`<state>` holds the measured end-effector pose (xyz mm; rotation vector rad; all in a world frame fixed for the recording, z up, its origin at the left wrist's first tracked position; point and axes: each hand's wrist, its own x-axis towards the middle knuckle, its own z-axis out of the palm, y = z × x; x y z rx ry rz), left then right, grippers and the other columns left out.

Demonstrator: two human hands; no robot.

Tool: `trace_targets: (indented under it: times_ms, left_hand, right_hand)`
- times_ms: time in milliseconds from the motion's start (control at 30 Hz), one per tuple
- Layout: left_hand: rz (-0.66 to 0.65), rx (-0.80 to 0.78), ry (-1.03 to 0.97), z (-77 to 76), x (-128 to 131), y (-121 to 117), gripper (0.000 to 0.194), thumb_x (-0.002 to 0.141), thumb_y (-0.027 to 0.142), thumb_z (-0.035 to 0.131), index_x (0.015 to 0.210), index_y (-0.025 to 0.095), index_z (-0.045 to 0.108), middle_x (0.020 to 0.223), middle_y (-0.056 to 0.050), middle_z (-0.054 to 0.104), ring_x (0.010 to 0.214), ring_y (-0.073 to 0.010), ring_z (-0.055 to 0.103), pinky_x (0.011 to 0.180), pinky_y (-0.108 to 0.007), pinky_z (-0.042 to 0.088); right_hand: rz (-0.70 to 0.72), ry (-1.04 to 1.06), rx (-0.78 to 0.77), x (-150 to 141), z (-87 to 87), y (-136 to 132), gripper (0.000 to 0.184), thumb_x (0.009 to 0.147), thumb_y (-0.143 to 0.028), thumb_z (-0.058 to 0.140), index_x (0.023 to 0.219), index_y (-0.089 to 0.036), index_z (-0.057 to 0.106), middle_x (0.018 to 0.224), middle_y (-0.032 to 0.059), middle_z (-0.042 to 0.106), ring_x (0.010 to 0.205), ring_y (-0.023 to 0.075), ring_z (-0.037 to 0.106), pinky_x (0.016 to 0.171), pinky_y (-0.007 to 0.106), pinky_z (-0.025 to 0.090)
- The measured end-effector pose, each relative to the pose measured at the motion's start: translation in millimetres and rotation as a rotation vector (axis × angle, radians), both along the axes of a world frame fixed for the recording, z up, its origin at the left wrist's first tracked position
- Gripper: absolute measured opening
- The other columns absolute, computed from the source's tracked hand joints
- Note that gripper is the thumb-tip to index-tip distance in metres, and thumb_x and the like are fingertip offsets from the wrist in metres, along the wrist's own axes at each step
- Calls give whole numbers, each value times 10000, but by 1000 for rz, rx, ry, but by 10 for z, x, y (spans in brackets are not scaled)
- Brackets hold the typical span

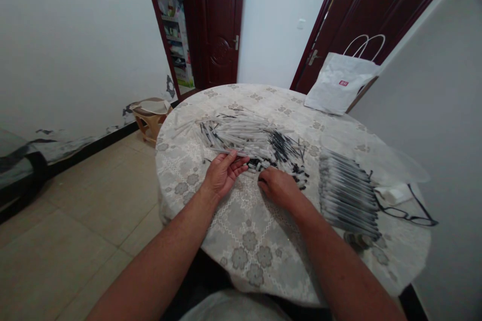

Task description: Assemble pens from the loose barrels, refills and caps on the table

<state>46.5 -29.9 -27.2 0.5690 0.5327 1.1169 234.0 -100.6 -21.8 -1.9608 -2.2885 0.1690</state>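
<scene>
My left hand (222, 174) is turned palm up at the near edge of a pile of pale, translucent pen barrels (241, 133). Its thumb and forefinger pinch what looks like one thin pen barrel, with the other fingers curled loosely. My right hand (276, 185) is knuckles up, fingers bent down and closed by the small black and whitish pen caps (299, 175). Whatever its fingertips grip is hidden. Dark, thin pen refills (282, 146) lie at the right end of the barrel pile.
Right of my forearm, a row of assembled-looking pens (348, 193) lies on the patterned tablecloth (252, 256). Beside it rest black-framed glasses (410, 216) and clear plastic film (399, 160). A white paper bag (339, 83) stands at the back right. A brown stool (150, 120) is left of the table.
</scene>
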Motion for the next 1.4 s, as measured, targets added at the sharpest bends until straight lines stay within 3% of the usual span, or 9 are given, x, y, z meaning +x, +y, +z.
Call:
trace_targets:
  times_ms: [100, 200, 300, 400, 767, 1400]
  left_hand:
    - [1, 7, 11, -5, 4, -1, 237, 815, 258, 816, 896, 145, 624, 895, -76, 777, 847, -220, 774, 690, -291, 627]
    - [-1, 20, 22, -7, 8, -3, 239, 816, 272, 817, 890, 149, 626, 894, -76, 776, 860, -222, 773, 696, -288, 623]
    - [-10, 43, 34, -15, 10, -3, 257, 807, 280, 827, 920, 156, 633, 925, -70, 778, 867, -219, 773, 703, -288, 622]
    - [-33, 67, 37, -24, 10, -4, 288, 793, 283, 839, 952, 158, 634, 948, -69, 779, 869, -220, 773, 705, -291, 624]
    - [-89, 124, 78, 19, 15, -73, 307, 761, 274, 858, 956, 144, 659, 972, -94, 787, 856, -222, 771, 736, -319, 625]
    - [-81, 171, 124, 10, 41, -92, 295, 761, 287, 850, 944, 140, 673, 972, -103, 785, 880, -244, 768, 753, -339, 621]
  right_hand:
    - [-14, 152, 95, 10, -17, 19, 165, 958, -264, 541, 981, -187, 685, 1024, 104, 690, 893, 210, 644, 736, 284, 416]
    - [-54, 571, 192, 56, -36, 57, 179, 975, -316, 523, 1023, -201, 652, 905, 59, 692, 816, 190, 635, 720, 282, 445]
    - [-131, 1031, 147, 59, -57, 92, 218, 960, -415, 564, 1028, -220, 633, 688, -21, 632, 572, 143, 550, 555, 255, 416]
    - [-156, 1270, 101, -4, -57, 100, 264, 881, -446, 681, 994, -211, 638, 625, -46, 602, 490, 116, 503, 475, 237, 383]
    - [-145, 1391, 137, -166, -22, 56, 291, 827, -426, 741, 1001, -198, 695, 655, -35, 641, 527, 121, 575, 519, 254, 491]
    - [-197, 1387, 212, -190, -15, 52, 266, 810, -405, 758, 938, -201, 646, 660, -41, 644, 524, 118, 579, 523, 253, 485]
